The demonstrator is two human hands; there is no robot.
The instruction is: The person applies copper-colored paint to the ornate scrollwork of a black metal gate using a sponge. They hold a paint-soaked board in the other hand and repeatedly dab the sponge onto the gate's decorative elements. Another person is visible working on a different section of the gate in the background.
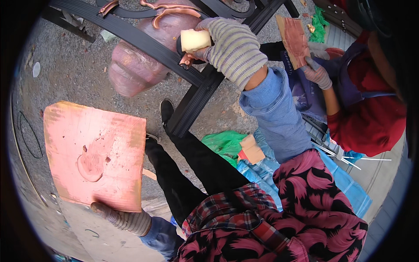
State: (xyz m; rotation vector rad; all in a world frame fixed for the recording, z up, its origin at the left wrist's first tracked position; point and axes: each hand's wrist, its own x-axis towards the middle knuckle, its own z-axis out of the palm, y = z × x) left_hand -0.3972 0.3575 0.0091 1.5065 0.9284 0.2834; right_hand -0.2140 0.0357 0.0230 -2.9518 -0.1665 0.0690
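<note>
My left hand [124, 219], in a striped knit glove, grips the lower edge of a square piece of cardboard [115, 148]. The cardboard is coated in pinkish copper paint, with a wet smear and dark specks near its middle. At the top centre, my right hand [233, 49], gloved alike, pinches a pale yellow sponge [195, 40]. The sponge is over the rail of a black metal frame [152, 54], just above a small copper-coloured ornament [187, 61]. Whether sponge and ornament touch, I cannot tell. Copper-coloured leaf shapes [174, 12] sit further along the frame.
A plastic-wrapped pinkish bundle [135, 70] lies beneath the frame. At right, a co-worker's gloved hand [319, 75] holds a copper-stained cardboard piece [292, 41]. Green plastic [222, 143], a blue sheet [345, 185] and a scrap of cardboard [253, 149] lie to the right of my legs.
</note>
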